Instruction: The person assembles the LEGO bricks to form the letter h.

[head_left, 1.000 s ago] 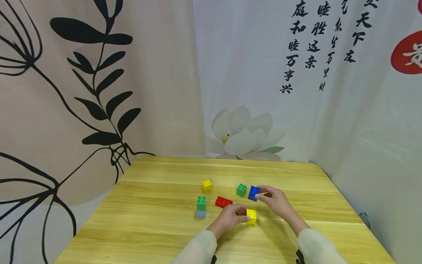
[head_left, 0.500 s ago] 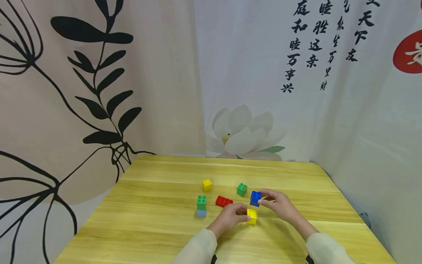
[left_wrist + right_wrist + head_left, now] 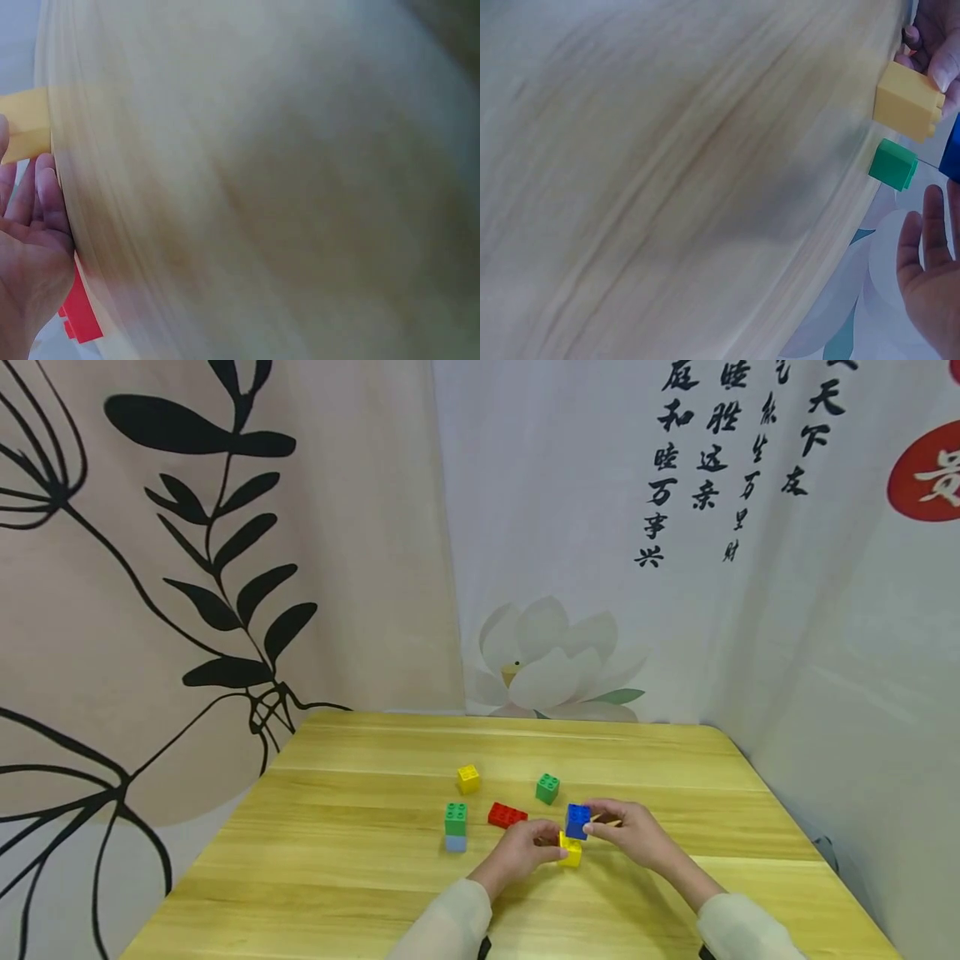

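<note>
My left hand pinches a yellow toy building block on the table, thumb in front; in the left wrist view this block shows at the left edge. Between the thumb and fingers of my right hand is a blue block. It is held up close over the yellow one and overlaps its top in the head view. The right wrist view catches the yellow block with studs toward the blue block, and a gap shows between them there.
A red block lies just beyond my left hand. Farther back are a green block and a second yellow block. To the left, a green block sits with a light blue block. Printed curtains hang behind the wooden table.
My right hand has brought the blue block toward me, from beside the green block to over the yellow one. The left hand stays in place on the yellow block.
</note>
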Demonstrator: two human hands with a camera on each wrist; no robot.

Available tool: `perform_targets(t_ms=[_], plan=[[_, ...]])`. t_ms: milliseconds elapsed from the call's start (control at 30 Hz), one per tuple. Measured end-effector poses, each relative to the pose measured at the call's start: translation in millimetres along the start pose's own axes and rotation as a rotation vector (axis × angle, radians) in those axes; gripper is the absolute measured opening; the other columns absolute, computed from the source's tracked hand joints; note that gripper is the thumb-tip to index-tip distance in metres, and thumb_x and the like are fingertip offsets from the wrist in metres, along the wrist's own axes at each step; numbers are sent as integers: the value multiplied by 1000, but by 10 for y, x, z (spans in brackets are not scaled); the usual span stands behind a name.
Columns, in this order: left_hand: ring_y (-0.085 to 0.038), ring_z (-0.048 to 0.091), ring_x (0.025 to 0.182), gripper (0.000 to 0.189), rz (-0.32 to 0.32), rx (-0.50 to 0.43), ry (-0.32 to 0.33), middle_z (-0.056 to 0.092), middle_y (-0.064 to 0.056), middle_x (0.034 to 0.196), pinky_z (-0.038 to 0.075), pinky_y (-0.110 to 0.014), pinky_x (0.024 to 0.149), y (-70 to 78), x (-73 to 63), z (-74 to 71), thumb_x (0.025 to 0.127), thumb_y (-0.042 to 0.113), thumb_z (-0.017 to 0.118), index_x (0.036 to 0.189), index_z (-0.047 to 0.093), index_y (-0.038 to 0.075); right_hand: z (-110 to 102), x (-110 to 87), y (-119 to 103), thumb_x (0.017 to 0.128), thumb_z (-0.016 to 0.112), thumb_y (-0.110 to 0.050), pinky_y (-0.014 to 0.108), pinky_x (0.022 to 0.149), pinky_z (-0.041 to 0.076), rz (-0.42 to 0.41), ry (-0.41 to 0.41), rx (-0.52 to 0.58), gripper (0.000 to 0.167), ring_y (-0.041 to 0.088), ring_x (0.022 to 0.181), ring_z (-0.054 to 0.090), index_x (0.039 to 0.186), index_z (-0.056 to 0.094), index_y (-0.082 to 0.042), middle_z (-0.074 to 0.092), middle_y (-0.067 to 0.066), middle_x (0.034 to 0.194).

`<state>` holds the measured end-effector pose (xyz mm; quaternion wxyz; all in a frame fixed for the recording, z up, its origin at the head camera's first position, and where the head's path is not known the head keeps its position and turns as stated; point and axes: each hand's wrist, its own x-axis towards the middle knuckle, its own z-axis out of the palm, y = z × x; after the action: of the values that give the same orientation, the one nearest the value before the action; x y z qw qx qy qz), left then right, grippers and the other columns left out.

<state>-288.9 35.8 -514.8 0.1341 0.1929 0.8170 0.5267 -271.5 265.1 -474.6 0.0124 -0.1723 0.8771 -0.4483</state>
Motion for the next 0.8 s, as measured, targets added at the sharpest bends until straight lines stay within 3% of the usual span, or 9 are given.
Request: perform_targets(t_ms=[800], plan=[[-11, 61, 95, 27, -27, -15, -10, 68, 9, 102, 51, -39, 90, 0, 12, 4, 88, 23, 76, 114, 72, 17, 78, -21, 63, 95, 69, -28, 30, 77, 52, -5, -39, 21, 42, 22, 97, 63, 128, 65, -1, 69, 10, 114]])
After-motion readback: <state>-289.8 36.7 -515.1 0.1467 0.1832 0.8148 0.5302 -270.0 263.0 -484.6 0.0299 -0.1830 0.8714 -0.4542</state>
